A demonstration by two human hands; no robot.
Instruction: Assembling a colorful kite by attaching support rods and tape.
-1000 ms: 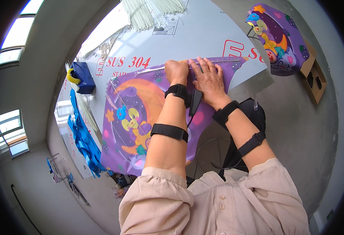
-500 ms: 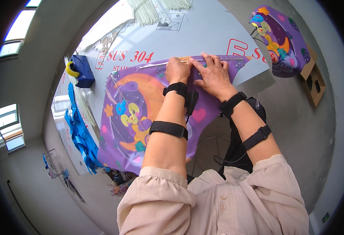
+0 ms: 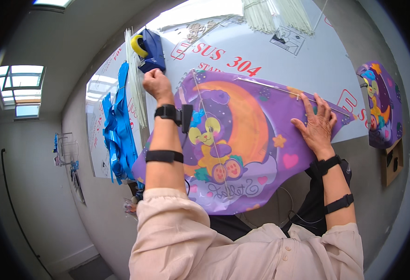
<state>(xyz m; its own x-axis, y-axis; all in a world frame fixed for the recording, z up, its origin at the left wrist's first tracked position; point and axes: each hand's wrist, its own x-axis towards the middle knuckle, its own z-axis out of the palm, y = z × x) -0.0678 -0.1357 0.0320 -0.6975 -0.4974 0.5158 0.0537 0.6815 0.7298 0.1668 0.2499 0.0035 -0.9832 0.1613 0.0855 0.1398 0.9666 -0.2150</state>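
Note:
A purple kite (image 3: 249,126), printed with an orange moon and a cartoon animal, lies across the near part of the sheet-covered table, its near edge over my lap. Thin white rods run along its far edge and down its left part. My right hand (image 3: 318,126) lies spread on its right part, fingers stretched over the far-edge rod. At the near end of a blue tape dispenser (image 3: 153,51) with a yellow core is my left hand (image 3: 158,85), fingers closed. What they pinch, if anything, is too small to make out.
Blue ribbon strips (image 3: 121,126) lie along the table's left side next to a bundle of pale rods (image 3: 135,79). More pale rods (image 3: 296,16) lie at the far side. A second purple printed kite (image 3: 384,102) stands at the right, above a cardboard box (image 3: 392,163).
My left hand has left the kite's far edge and moved left to the tape dispenser. My right hand stays on the kite, fingers now spread. The view has turned left.

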